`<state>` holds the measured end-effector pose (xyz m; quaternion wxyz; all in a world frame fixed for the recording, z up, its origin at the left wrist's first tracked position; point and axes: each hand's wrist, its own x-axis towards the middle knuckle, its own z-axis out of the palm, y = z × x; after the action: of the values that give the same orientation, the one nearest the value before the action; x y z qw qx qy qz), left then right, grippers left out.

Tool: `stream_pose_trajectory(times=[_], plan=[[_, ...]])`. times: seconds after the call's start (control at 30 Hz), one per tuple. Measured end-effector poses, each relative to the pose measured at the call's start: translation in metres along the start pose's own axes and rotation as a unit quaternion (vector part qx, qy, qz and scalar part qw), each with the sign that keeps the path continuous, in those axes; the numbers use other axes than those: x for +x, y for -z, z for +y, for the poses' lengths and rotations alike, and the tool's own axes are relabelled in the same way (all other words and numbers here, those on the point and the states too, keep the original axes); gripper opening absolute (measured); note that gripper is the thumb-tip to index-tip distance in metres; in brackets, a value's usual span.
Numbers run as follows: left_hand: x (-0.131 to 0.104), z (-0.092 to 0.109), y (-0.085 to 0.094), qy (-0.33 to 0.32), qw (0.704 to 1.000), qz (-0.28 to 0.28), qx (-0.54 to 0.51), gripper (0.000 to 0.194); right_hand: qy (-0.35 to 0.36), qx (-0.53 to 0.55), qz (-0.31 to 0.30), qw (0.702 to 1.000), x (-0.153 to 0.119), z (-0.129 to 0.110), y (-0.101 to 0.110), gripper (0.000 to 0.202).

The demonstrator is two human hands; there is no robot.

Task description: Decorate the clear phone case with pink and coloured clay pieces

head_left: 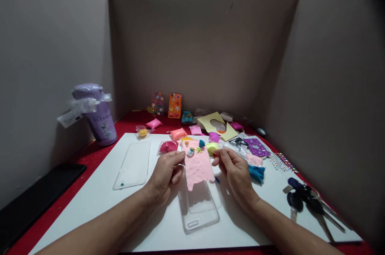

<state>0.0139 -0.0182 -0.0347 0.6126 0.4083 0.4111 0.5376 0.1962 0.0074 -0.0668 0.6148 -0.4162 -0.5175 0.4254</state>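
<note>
A clear phone case [200, 211] is raised over the white board, its upper part covered with pink clay [198, 168] that has a ragged lower edge. Small blue, yellow and striped decorations sit near its top. My left hand [165, 175] pinches the case's left edge between thumb and fingers. On the other side, my right hand [234, 171] is beside the case's upper right, thumb and index finger pressed together; whatever is between them is too small to make out. Another clear case [134, 164] lies flat at the left.
Clay packets, including a crimson one [169, 146] and a blue one [256, 173], lie behind and right. Scissors and tools [311, 203] are at right, near rhinestones [282, 162]. A purple bottle [100, 118] and black phone [39, 203] stand or lie left. Decorated cases [175, 105] lean behind.
</note>
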Motion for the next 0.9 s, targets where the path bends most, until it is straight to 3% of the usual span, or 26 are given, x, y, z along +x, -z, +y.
stream_pose_trajectory(times=[0.13, 0.27, 0.33, 0.5, 0.77, 0.9], plan=[[0.002, 0.000, 0.000, -0.016, 0.998, 0.055, 0.014, 0.027, 0.093, -0.160, 0.018, 0.983, -0.002, -0.005, 0.003, 0.026], [0.003, 0.001, 0.000, -0.033, 0.995, 0.091, 0.030, 0.026, 0.170, -0.402, -0.028, 0.899, -0.009, -0.010, 0.003, 0.016], [0.003, 0.002, 0.001, -0.037, 0.995, 0.092, 0.027, 0.025, 0.189, -0.474, -0.049, 0.859, -0.012, -0.011, 0.002, 0.009], [0.002, 0.003, 0.000, -0.010, 0.997, 0.081, 0.003, 0.027, 0.158, -0.553, -0.111, 0.811, -0.013, -0.012, -0.001, 0.012], [0.002, 0.002, 0.002, 0.009, 0.998, 0.066, 0.007, 0.027, 0.105, -0.668, -0.150, 0.721, -0.016, -0.021, -0.006, 0.016], [0.002, 0.002, 0.003, 0.012, 0.998, 0.058, 0.009, 0.026, 0.086, -0.684, -0.161, 0.707, -0.020, -0.025, -0.008, 0.018]])
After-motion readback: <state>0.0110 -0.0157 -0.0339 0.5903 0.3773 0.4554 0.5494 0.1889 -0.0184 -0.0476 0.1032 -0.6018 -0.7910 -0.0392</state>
